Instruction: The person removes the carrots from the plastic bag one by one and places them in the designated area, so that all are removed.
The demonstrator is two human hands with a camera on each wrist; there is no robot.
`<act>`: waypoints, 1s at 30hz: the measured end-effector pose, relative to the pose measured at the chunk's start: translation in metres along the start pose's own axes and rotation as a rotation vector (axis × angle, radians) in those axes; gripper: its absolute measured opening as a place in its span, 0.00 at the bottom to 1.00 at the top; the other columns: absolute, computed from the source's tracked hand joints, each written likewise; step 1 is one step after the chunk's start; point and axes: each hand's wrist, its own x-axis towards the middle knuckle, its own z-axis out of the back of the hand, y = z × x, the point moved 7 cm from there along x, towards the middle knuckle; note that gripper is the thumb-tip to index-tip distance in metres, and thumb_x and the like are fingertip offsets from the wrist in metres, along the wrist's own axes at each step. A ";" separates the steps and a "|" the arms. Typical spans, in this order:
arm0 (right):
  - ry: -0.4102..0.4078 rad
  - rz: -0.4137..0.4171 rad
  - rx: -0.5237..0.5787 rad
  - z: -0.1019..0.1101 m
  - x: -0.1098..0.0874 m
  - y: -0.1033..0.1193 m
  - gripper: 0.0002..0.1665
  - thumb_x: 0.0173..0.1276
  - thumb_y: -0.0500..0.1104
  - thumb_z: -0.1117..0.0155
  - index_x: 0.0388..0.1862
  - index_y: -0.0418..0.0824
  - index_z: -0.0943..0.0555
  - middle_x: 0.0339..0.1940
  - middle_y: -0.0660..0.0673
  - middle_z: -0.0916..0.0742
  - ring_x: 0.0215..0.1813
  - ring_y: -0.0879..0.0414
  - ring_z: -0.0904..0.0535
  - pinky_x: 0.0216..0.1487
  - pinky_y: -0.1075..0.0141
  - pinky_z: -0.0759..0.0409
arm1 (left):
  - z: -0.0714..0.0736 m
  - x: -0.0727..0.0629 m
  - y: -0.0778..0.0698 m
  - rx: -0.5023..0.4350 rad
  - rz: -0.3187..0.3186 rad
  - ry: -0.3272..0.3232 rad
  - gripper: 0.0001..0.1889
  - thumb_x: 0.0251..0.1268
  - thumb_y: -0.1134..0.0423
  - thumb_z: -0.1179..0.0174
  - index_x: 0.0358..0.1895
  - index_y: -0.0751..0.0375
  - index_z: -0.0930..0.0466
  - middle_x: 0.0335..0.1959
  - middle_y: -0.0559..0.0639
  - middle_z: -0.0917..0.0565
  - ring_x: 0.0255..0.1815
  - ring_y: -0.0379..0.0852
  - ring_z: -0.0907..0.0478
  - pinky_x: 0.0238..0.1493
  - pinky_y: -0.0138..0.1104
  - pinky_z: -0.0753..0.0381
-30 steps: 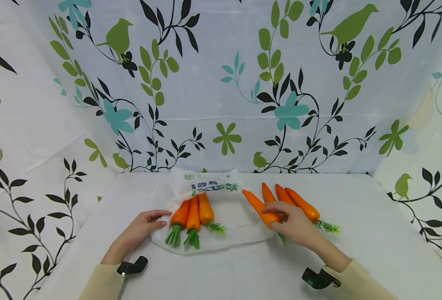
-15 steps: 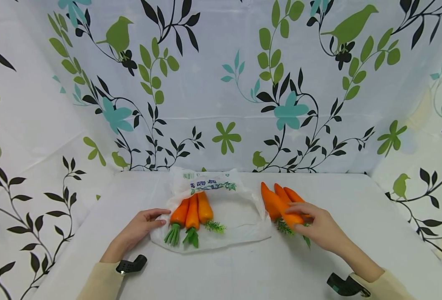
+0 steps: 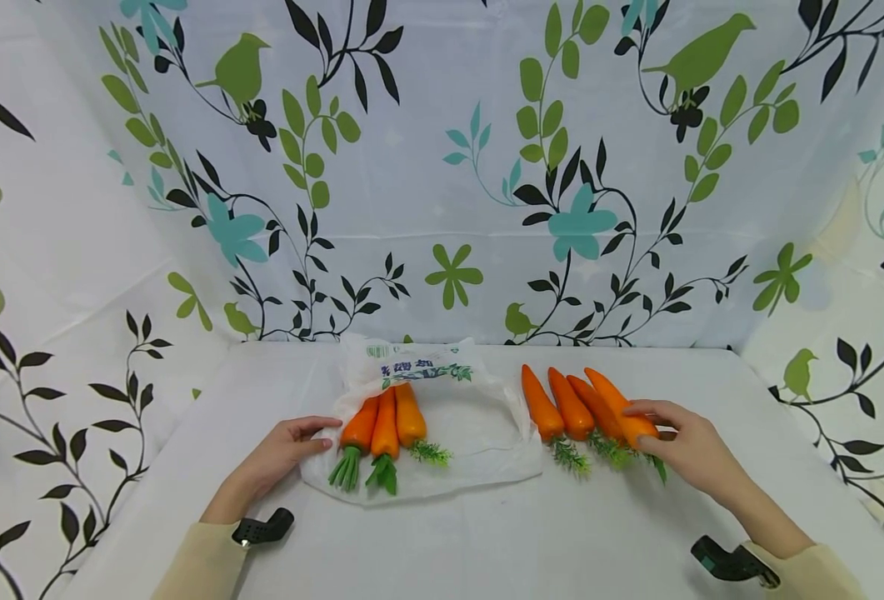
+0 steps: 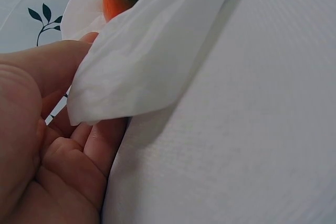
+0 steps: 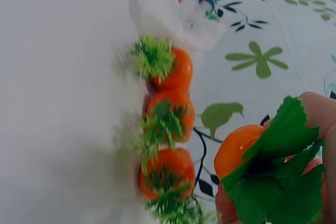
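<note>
My left hand (image 3: 284, 450) pinches the left edge of a white plastic bag (image 3: 479, 433) between thumb and fingers, as the bag's thin film (image 4: 142, 61) shows in the left wrist view. Inside the bag's wide mouth lie three orange carrots (image 3: 385, 425) with green tops towards me. To the right, my right hand (image 3: 692, 450) grips another carrot (image 3: 610, 396) near its leafy end; broad green leaves (image 5: 278, 171) hang from it in the right wrist view. Beside it, three carrots with feathery tops lie in a row, the nearest to the bag being one carrot (image 3: 539, 404).
The white table (image 3: 442, 550) carries everything. Behind it hangs a curtain (image 3: 412, 167) printed with leaves, birds and flowers. Black wrist cameras sit on both wrists, such as the right camera (image 3: 734, 560).
My right hand has carried its carrot rightward, from beside the bag over the others to the row's right end. The left hand and the bag have stayed put.
</note>
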 end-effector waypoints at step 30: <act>0.077 -0.190 -0.015 0.001 0.009 -0.067 0.21 0.68 0.40 0.38 0.59 0.37 0.19 0.62 0.28 0.22 0.58 0.33 0.26 0.50 0.49 0.22 | 0.000 -0.002 -0.003 -0.001 0.004 -0.009 0.20 0.67 0.61 0.36 0.61 0.61 0.20 0.68 0.60 0.27 0.73 0.60 0.40 0.74 0.57 0.49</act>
